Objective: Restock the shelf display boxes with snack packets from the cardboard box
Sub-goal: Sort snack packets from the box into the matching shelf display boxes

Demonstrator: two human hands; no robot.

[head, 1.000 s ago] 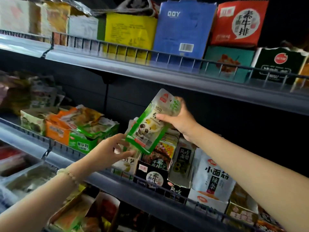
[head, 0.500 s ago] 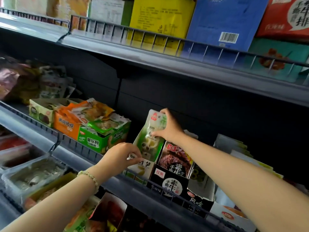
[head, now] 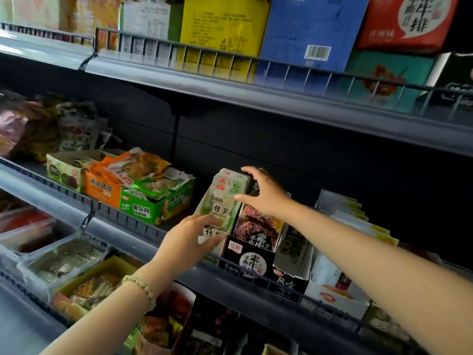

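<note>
Starting far to the left of the black display box (head: 245, 261), three open display boxes stand in a row on the same shelf (head: 51, 198): a pale green box (head: 61, 170), an orange box (head: 102, 188) and a bright green box (head: 153, 210), each with packets inside. Nearer to the black display box is the left hand (head: 189, 239), with a bead bracelet (head: 139, 286) on the wrist. Its fingers are almost straight and rest on the lower front of a white display box (head: 207, 233), which stands just beside the left side of the black one. In this white box the bamboo shoot packets (head: 225, 198) stand upright in a stack. The right hand (head: 266, 198), above the black display box, holds the top right corner of the stack between thumb and forefinger. The two hands are apart, one low and one high on the same stack. To the right of the black display box, white packets (head: 353, 221) stand in a row.
</note>
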